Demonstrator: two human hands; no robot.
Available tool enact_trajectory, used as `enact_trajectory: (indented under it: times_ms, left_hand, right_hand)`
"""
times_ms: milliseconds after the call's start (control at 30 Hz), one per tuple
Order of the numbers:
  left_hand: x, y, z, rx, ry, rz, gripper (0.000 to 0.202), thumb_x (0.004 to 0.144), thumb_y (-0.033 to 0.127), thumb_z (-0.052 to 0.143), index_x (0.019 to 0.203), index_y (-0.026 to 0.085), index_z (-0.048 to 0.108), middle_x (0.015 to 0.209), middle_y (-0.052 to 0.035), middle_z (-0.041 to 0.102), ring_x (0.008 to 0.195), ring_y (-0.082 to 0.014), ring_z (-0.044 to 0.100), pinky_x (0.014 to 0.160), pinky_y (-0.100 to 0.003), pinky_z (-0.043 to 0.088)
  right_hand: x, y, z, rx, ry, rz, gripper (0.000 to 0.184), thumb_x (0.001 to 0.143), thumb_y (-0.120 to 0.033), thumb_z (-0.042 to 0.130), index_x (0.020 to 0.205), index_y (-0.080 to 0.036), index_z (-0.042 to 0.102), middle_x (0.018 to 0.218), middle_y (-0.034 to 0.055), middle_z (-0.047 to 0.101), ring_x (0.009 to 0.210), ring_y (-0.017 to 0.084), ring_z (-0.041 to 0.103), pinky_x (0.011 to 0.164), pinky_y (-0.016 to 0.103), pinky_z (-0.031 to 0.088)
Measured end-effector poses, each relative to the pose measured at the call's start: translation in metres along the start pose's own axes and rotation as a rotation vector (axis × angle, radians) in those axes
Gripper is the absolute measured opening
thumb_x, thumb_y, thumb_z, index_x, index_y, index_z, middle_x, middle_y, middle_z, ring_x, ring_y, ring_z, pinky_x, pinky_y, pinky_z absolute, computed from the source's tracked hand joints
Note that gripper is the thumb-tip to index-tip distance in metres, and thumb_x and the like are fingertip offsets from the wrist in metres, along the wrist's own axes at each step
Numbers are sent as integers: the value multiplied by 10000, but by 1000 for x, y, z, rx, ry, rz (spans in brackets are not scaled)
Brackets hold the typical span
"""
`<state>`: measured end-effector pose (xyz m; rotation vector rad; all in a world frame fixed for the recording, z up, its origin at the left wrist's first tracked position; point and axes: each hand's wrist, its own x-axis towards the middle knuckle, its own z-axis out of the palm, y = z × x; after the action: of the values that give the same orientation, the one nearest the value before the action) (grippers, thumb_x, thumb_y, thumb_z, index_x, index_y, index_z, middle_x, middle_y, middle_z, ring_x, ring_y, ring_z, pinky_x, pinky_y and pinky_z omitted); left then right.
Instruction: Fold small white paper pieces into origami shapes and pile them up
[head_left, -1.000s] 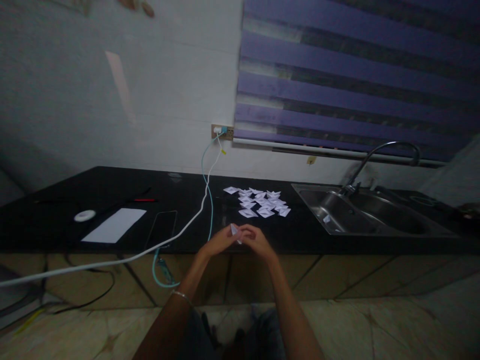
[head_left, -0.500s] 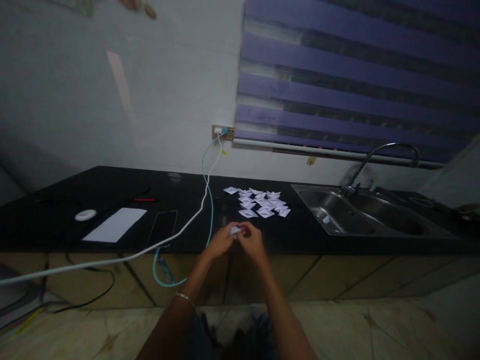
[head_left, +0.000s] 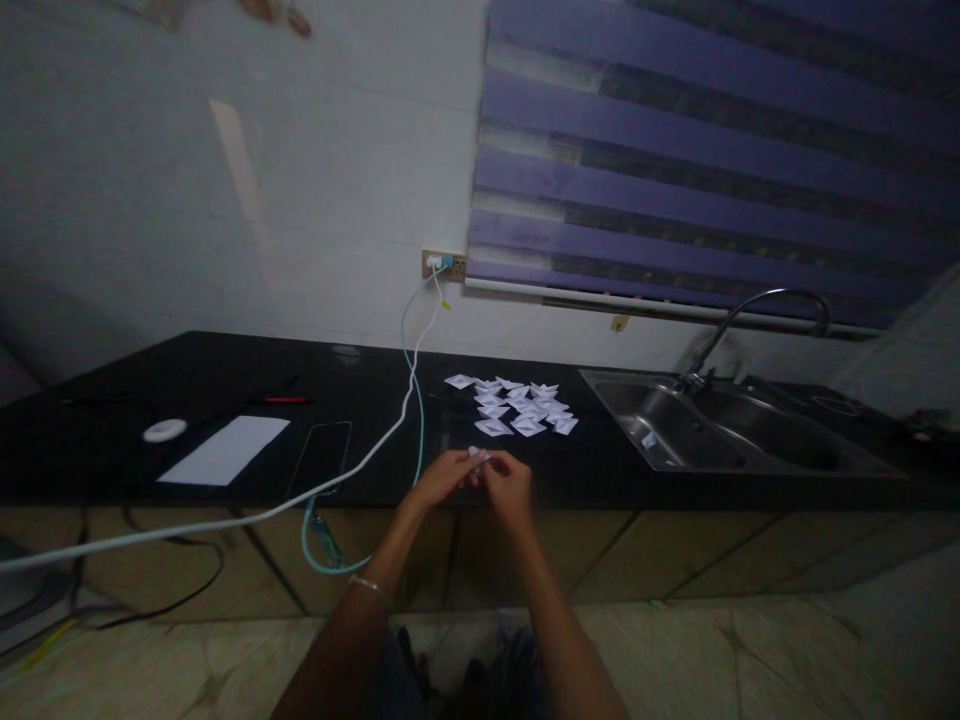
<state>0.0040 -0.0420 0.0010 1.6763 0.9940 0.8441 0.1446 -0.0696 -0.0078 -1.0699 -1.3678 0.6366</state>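
Between my fingertips is a small folded piece of white paper (head_left: 478, 453), mostly covered by the fingers. My left hand (head_left: 448, 476) pinches it from the left, and my right hand (head_left: 508, 480) closes on it from the right. Both hands are above the front part of the black counter (head_left: 390, 465). Just beyond them lie several white folded paper boats (head_left: 529, 408), grouped in uneven rows. The exact fold of the held piece is too small to make out.
Left on the counter are a stack of white paper (head_left: 225, 452), a phone (head_left: 321, 455), a white round object (head_left: 164, 430) and a red pen-like item (head_left: 287, 400). A white cable (head_left: 375, 446) crosses from the outlet (head_left: 442, 265). At right is a double sink (head_left: 694, 430) with a faucet (head_left: 709, 355).
My fingers have shifted on the folded paper, and the hands have come closer together, with the left one moving slightly right. The boats on the counter stay as they were.
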Motion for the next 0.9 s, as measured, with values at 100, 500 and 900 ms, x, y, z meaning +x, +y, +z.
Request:
enact_trajectory:
  times_ms: [100,500,900]
  left_hand:
    - [1,1,-3,-77,-65,24,470,800,530,475,819,102,668,677,-33,625,585,-117,517,554,-215,369]
    - [-5,-3,-10,-14,-111,77,433,780,498,528,641,103,640,581,-20,595,541,-111,479,558,-216,347]
    - [-13,1,-7,132,-146,126,447,821,488,451,642,112,612,604,-22,589,575,-121,512,570,-210,369]
  right_hand:
    - [-3,0,0,-38,22,-18,185,769,-254,551,850,-166,692,771,54,693,694,183,628,668,279,487]
    - [11,9,-18,141,-268,107,224,755,-307,607,914,-173,688,866,59,696,805,200,637,724,291,494]
    - [15,5,-16,117,-352,152,203,716,-311,650,805,-142,717,721,53,695,657,177,623,623,267,474]
